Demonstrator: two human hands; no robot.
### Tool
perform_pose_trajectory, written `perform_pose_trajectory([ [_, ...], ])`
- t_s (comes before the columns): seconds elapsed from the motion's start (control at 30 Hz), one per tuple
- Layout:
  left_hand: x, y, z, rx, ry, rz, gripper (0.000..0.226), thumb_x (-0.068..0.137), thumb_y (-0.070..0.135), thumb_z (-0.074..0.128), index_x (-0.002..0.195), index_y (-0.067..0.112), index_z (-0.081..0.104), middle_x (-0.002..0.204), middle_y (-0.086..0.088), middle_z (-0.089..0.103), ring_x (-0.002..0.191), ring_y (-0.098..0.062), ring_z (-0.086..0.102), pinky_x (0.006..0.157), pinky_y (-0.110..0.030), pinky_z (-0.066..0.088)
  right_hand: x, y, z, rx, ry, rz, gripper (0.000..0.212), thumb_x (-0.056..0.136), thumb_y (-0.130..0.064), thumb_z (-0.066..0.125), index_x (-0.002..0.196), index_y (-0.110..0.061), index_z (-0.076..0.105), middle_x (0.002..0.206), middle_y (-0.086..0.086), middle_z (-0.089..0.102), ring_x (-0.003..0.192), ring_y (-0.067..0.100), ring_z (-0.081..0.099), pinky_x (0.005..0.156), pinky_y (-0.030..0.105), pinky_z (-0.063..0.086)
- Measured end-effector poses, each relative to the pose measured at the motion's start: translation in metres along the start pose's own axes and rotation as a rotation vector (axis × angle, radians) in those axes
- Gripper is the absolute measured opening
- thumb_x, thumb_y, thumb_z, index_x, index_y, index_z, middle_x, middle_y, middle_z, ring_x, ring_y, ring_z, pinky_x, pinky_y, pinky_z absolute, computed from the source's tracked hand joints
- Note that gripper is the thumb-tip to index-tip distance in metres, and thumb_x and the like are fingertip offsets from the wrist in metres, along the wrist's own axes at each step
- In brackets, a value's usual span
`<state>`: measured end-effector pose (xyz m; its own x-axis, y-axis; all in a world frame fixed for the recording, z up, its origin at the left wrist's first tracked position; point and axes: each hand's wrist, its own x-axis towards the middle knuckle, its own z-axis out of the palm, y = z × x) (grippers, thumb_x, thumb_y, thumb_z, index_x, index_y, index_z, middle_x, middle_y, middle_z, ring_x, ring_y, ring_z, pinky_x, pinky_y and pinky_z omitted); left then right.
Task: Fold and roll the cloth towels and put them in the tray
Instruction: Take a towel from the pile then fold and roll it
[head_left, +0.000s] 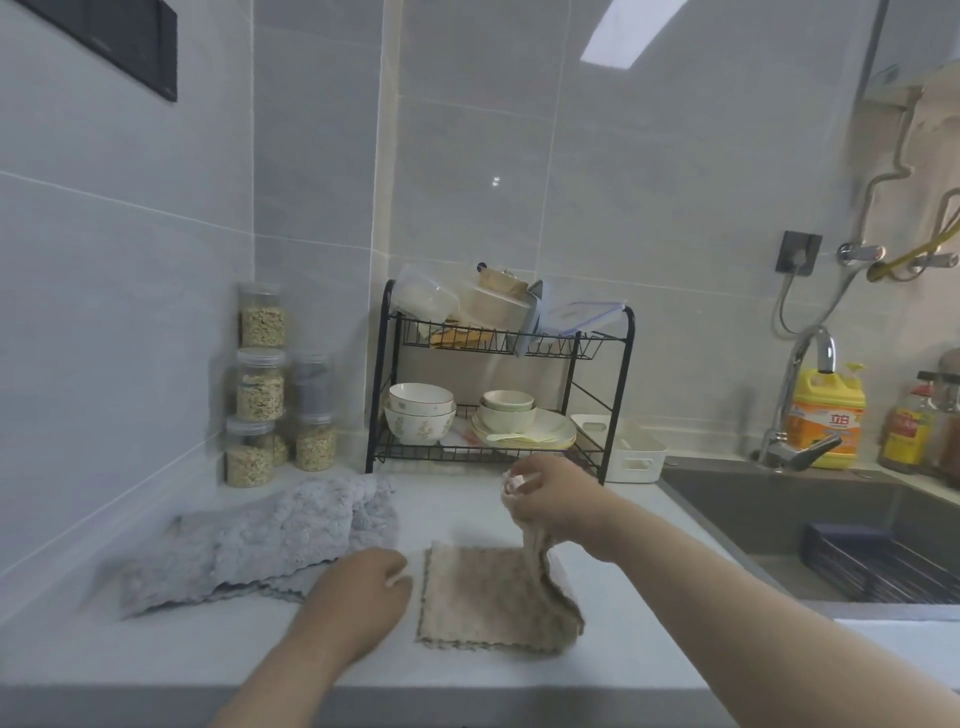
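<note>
Beige towel mid-fold on table; right side lifted.
Grey towels heaped at left, not yet done; left hand knuckles-up on table just beside beige towel at its left edge, fingers curled, can't tell if it grips anything; towel mostly flat mid-table, near front edge; right hand pinches the towel's right side, bunched and raised off the table; tray white, behind by rack, well apart from towel. Step looks like first fold; to do it well: pin left edge with left hand; carry lifted side straight across; match edges; smooth flat before rolling tight.
</note>
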<state>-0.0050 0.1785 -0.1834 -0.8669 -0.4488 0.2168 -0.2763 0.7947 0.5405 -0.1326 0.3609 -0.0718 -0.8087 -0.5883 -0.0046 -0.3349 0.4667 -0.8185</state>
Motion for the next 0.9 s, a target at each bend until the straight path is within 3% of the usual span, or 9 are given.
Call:
perform_pose_trajectory([
  [0.23, -0.001, 0.009, -0.003, 0.125, 0.012, 0.135, 0.029, 0.081, 0.051, 0.045, 0.085, 0.03, 0.065, 0.087, 0.007, 0.06, 0.086, -0.013, 0.059, 0.069, -0.026, 0.042, 0.004, -0.006, 0.046, -0.019, -0.095, 0.067, 0.045, 0.086, -0.015, 0.056, 0.13, -0.02, 0.048, 0.105, 0.013, 0.064, 0.063, 0.019, 0.048, 0.054, 0.024, 0.039],
  [0.4, 0.0, 0.009, -0.003, 0.089, 0.031, 0.141, 0.035, 0.08, 0.052, 0.047, 0.099, 0.032, 0.068, 0.092, 0.0, 0.066, 0.09, -0.018, 0.061, 0.073, -0.024, 0.043, 0.007, 0.002, 0.061, -0.076, -0.103, 0.093, 0.052, 0.081, -0.016, 0.058, 0.132, -0.018, 0.05, 0.089, 0.005, 0.055, 0.06, 0.013, 0.047, 0.053, 0.022, 0.04],
  [0.57, 0.0, 0.005, -0.003, 0.072, -0.008, 0.103, 0.033, 0.086, 0.052, 0.048, 0.106, 0.035, 0.069, 0.104, 0.009, 0.063, 0.103, -0.017, 0.055, 0.091, -0.031, 0.043, -0.006, 0.0, 0.05, 0.091, -0.178, 0.1, 0.037, 0.087, -0.015, 0.061, 0.124, -0.014, 0.052, 0.112, 0.011, 0.06, 0.071, 0.02, 0.059, 0.057, 0.026, 0.048],
  [0.63, 0.0, 0.004, -0.003, 0.062, -0.035, 0.083, 0.029, 0.092, 0.043, 0.046, 0.113, 0.039, 0.066, 0.114, 0.012, 0.058, 0.109, -0.016, 0.051, 0.099, -0.036, 0.039, -0.006, 0.007, 0.034, 0.089, -0.053, 0.017, 0.031, 0.089, -0.01, 0.057, 0.12, -0.01, 0.058, 0.11, 0.015, 0.063, 0.07, 0.02, 0.058, 0.059, 0.03, 0.049],
  [0.7, 0.0, 0.005, -0.002, 0.077, -0.025, 0.087, 0.032, 0.097, 0.033, 0.038, 0.114, 0.035, 0.065, 0.119, 0.01, 0.057, 0.114, -0.017, 0.051, 0.099, -0.037, 0.039, -0.007, 0.023, 0.018, -0.185, 0.134, -0.093, 0.031, 0.092, -0.014, 0.051, 0.122, -0.016, 0.061, 0.12, 0.004, 0.064, 0.091, 0.016, 0.059, 0.081, 0.03, 0.049],
  [0.73, 0.0, 0.006, -0.002, 0.061, -0.019, 0.092, 0.034, 0.099, 0.034, 0.034, 0.119, 0.035, 0.061, 0.13, 0.01, 0.054, 0.121, -0.016, 0.048, 0.101, -0.038, 0.039, -0.009, 0.034, 0.014, -0.331, 0.173, -0.137, 0.033, 0.095, -0.018, 0.049, 0.127, -0.02, 0.058, 0.13, -0.003, 0.06, 0.108, 0.013, 0.056, 0.094, 0.028, 0.042],
  [0.8, -0.002, 0.01, -0.001, 0.016, -0.066, 0.137, 0.042, 0.1, 0.046, 0.025, 0.141, 0.048, 0.032, 0.153, 0.02, 0.016, 0.139, -0.005, 0.02, 0.116, -0.043, 0.023, -0.015, 0.058, 0.012, -0.484, 0.1, -0.192, 0.042, 0.1, -0.031, 0.042, 0.141, -0.025, 0.044, 0.149, -0.01, 0.039, 0.137, 0.011, 0.035, 0.111, 0.023, 0.022],
  [0.83, -0.004, 0.014, -0.001, 0.029, -0.113, 0.181, 0.049, 0.099, 0.054, 0.023, 0.146, 0.051, 0.012, 0.15, 0.025, -0.004, 0.139, -0.001, 0.003, 0.119, -0.044, 0.012, -0.018, 0.068, 0.014, -0.515, 0.022, -0.202, 0.048, 0.101, -0.039, 0.038, 0.147, -0.026, 0.034, 0.154, -0.011, 0.028, 0.144, 0.009, 0.021, 0.113, 0.02, 0.012],
  [0.9, -0.007, 0.018, -0.001, 0.127, -0.206, 0.246, 0.059, 0.095, 0.061, 0.022, 0.147, 0.048, -0.003, 0.147, 0.026, -0.016, 0.139, 0.0, -0.012, 0.118, -0.04, 0.001, -0.02, 0.086, 0.021, -0.606, -0.103, -0.199, 0.072, 0.091, -0.068, 0.021, 0.152, -0.031, 0.016, 0.159, -0.012, 0.007, 0.147, 0.008, 0.001, 0.116, 0.023, 0.001],
])
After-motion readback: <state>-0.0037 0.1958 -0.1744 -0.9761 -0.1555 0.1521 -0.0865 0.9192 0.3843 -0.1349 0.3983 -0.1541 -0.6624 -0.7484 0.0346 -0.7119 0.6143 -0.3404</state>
